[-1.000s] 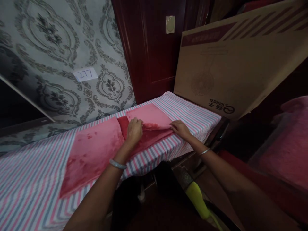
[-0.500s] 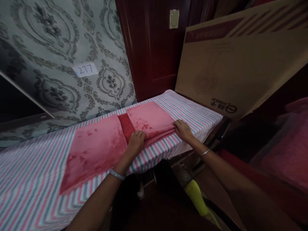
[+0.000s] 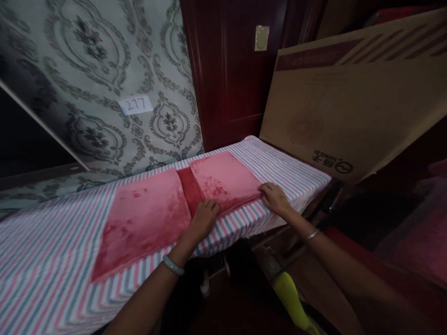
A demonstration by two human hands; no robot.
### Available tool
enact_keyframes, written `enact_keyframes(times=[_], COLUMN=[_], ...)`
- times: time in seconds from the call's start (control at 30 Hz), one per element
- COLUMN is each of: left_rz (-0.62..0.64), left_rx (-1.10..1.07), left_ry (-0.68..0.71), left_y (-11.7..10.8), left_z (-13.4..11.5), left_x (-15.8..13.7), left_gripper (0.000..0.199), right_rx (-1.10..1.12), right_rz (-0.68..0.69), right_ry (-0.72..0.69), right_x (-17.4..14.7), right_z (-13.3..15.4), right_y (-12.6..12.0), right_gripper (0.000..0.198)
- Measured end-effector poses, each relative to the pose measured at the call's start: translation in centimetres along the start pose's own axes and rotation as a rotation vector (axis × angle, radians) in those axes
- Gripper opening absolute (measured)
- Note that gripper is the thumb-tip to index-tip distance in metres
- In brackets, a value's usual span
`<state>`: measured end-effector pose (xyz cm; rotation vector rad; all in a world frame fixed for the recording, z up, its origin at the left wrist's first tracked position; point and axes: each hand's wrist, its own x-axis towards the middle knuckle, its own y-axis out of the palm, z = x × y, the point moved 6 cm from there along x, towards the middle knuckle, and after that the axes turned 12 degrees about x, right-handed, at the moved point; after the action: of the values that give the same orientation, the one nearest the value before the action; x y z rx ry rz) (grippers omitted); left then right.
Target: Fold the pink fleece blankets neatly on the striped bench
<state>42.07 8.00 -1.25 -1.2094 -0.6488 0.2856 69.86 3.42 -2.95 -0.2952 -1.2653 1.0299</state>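
A pink velvety cloth (image 3: 146, 214) with darker red patches lies folded on the striped sheet. Its two side panels are turned inward, and a deep red strip shows between them. At the near left corner of the right-hand panel, my left hand (image 3: 206, 216) has its fingers curled over the edge. My right hand (image 3: 274, 197) pinches the same panel's near right corner. Both thumbs are hidden. The panel's near edge lies fairly flat and straight between my hands, with its layers together.
The pink, white and grey striped sheet (image 3: 52, 251) covers a long narrow table. Behind it are patterned wallpaper with a paper marked 277 (image 3: 136, 105) and a dark red door panel (image 3: 240, 74). A large cardboard box (image 3: 335, 102) leans at the right. Something yellow-green (image 3: 289, 298) is below.
The near edge of the right panel, lifted and rumpled before, now lies lower and flatter. Both hands have stayed at its corners. The view has shifted slightly.
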Motion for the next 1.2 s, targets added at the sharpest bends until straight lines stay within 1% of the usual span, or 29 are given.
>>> enact_keyframes(times=[0.1,0.17,0.27,0.37,0.47,0.57,0.63,0.77,0.87,0.93,1.03,1.2], left_rz=[0.015,0.015,0.011,0.001,-0.007,-0.026,-0.014,0.148,0.221,0.26,0.313,0.417], left_rx=[-0.001,-0.008,-0.043,-0.152,-0.323,-0.423,-0.398,-0.182,-0.115,-0.084,-0.047,-0.036], left_ry=[0.003,-0.004,-0.012,-0.025,-0.045,-0.107,-0.178,-0.36,-0.446,-0.487,-0.521,-0.563], left_y=[-0.4,-0.8,-1.2,-1.7,-2.4,-2.9,-2.8,-0.8,0.7,1.7,3.2,6.5], left_z=[-0.5,-0.7,-0.8,-0.4,0.8,2.9,4.7,8.7,11.5,13.1,15.1,17.1], left_x=[-0.4,-0.7,-1.1,-1.6,-1.8,-0.4,1.6,6.7,9.8,11.2,12.2,11.7], left_gripper=[0.025,0.025,0.022,0.018,0.018,0.024,0.027,0.047,0.059,0.064,0.067,0.073], right_rx=[0.031,0.084,0.145,0.181,0.167,0.105,0.068,0.046,0.051,0.055,0.062,0.072], right_rz=[-0.064,-0.067,0.003,0.136,0.223,0.265,0.303,0.34,0.332,0.324,0.322,0.342], right_ry=[-0.018,-0.061,-0.158,-0.245,-0.25,-0.23,-0.238,-0.258,-0.266,-0.266,-0.262,-0.259], right_x=[1.0,2.0,2.8,1.9,0.3,-0.5,-0.5,-0.2,-0.4,-0.5,-0.8,-1.2], right_z=[2.1,4.4,8.2,11.2,12.2,12.3,12.5,12.8,12.9,12.8,12.7,12.4], right_y=[-0.7,-0.2,2.2,5.6,7.9,8.4,8.3,8.1,8.2,8.4,8.6,8.7], right_gripper=[0.03,0.035,0.042,0.047,0.055,0.06,0.061,0.059,0.06,0.062,0.066,0.068])
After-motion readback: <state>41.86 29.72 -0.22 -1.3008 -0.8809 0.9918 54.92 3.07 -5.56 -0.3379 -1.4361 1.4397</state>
